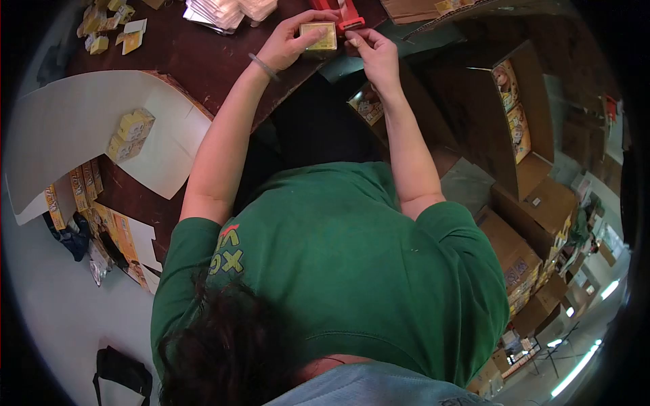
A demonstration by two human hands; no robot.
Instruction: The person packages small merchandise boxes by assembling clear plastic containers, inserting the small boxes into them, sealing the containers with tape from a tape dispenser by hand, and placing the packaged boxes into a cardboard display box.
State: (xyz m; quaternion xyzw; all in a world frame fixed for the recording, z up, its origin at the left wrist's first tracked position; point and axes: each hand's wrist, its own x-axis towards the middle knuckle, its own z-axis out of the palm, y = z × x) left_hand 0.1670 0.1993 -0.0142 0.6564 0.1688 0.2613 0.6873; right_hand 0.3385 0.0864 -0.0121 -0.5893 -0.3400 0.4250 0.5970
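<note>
From where I stand, the left hand (288, 43) grasps a yellow box (326, 39) by the surface's (183, 54) edge, beside a red tool (349, 15). The right hand's (379, 59) fingers curl close by; whether they pinch anything, I can't tell. I'd keep that box square, gripped lightly, sparing its corners. Rightward, a carton (474, 115) holds printed boxes (518, 132); leftward, yellow packs (130, 135) sit on white card (175, 139).

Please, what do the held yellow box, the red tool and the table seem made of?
Yellow box: probably printed card, perhaps under clear plastic, since its edges look pale and shiny.
Red tool: likely hard, smooth plastic, judging by its even, bright colour.
Table: dark reddish-brown with a slight sheen; wood or laminate, I cannot tell.
</note>
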